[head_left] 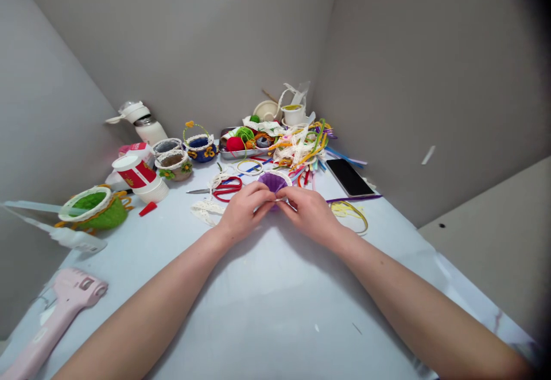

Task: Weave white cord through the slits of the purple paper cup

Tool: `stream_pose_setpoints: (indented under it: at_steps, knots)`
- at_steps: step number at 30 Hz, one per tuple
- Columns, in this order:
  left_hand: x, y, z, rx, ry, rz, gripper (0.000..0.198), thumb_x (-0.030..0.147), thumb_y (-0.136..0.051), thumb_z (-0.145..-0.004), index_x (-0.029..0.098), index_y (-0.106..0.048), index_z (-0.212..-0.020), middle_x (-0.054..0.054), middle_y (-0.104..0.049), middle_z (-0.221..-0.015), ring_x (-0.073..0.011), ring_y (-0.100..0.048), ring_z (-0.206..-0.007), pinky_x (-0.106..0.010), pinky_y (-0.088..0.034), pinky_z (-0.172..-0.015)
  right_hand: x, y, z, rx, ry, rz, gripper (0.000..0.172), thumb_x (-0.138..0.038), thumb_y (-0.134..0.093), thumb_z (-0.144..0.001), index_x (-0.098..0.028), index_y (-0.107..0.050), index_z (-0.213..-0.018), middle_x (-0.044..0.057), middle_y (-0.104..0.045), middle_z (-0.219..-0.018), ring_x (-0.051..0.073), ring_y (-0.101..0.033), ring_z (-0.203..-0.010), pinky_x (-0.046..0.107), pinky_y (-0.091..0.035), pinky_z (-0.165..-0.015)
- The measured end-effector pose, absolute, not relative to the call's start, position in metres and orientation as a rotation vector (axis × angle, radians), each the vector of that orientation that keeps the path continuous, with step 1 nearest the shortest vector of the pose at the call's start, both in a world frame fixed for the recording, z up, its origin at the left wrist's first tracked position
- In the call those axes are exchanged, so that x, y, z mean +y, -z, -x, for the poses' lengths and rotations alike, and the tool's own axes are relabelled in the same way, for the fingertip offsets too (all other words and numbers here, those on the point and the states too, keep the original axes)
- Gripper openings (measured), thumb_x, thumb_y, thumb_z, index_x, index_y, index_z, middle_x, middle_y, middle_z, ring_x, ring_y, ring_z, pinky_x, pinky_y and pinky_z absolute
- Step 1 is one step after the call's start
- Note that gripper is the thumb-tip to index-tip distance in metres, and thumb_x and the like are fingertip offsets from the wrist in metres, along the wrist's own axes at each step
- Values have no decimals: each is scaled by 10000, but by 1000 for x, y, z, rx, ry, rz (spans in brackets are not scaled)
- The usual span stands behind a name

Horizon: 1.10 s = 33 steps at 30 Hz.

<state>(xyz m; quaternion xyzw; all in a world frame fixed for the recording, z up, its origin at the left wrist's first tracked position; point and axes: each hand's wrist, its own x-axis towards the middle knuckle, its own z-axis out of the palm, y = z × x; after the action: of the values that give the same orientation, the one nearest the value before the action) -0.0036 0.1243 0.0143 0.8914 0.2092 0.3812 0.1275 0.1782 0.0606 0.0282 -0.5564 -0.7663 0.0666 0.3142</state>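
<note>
Between my hands is a small purple basket (274,181) with a white trim round its rim. My left hand (246,209) is closed, thumb and fingers pinching at the basket's near edge. From the other side my right hand (307,212) pinches at the same spot, fingertips almost meeting the left ones. A thin pale bit shows between the fingertips; my fingers cover most of it. Just left of my left hand lie red-handled scissors (227,189) and a strip of white lace (207,212). Loops of yellow-green cord (361,219) lie by my right wrist.
A black phone (350,177) lies at right. Behind, a metal tray (224,151) holds yarn balls beside heaped colourful strips (301,150). At left are finished little baskets (173,165), stacked paper cups (142,176), a green basket (105,213), a glue bottle (80,238) and a pink glue gun (64,305).
</note>
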Motion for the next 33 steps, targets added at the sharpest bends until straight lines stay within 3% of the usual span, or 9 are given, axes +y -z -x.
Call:
stream_pose_setpoints:
  at_steps: [5, 9, 18, 25, 33]
  knots:
    - [123, -16, 3, 634, -1106, -2563, 114, 186, -554, -905, 182, -657, -953, -54, -617, -945, -162, -581, -888, -293, -475, -801, 61, -30, -183, -1953, -255, 1534, 203, -247, -570, -868, -212, -594, -1066, -2, -644, -767, 133, -522, -612, 240, -339, -600]
    - [121, -16, 1, 649, -1112, -2537, 122, 187, -569, -892, 189, -663, -971, -46, -608, -924, -162, -576, -877, -288, -471, -784, 61, -32, -186, -1940, -272, 1508, 148, -216, -540, -860, -208, -569, -1006, -17, -599, -725, 123, -485, -591, 233, -320, -587]
    - [120, -15, -2, 708, -1120, -2490, 77, 185, -602, -869, 182, -666, -912, -45, -610, -913, -171, -576, -889, -297, -465, -791, 56, -40, -194, -1920, -287, 1414, 139, -191, -486, -877, -187, -524, -1010, 24, -601, -819, 149, -543, -705, 251, -394, -647]
    - [120, -15, -3, 709, -1130, -2463, 84, 176, -601, -863, 186, -668, -912, -41, -615, -908, -162, -586, -874, -290, -479, -793, 66, -49, -202, -2047, -114, 1227, 226, -130, -418, -927, -189, -637, -925, 70, -646, -912, 187, -579, -886, 302, -433, -784]
    - [120, -12, -3, 685, -1141, -2438, 111, 132, -605, -847, 188, -675, -913, -39, -608, -906, -154, -582, -880, -275, -474, -799, 84, -45, -201, -2222, 136, 1232, 278, -104, -470, -901, -219, -718, -853, 59, -538, -841, 189, -472, -832, 305, -378, -710]
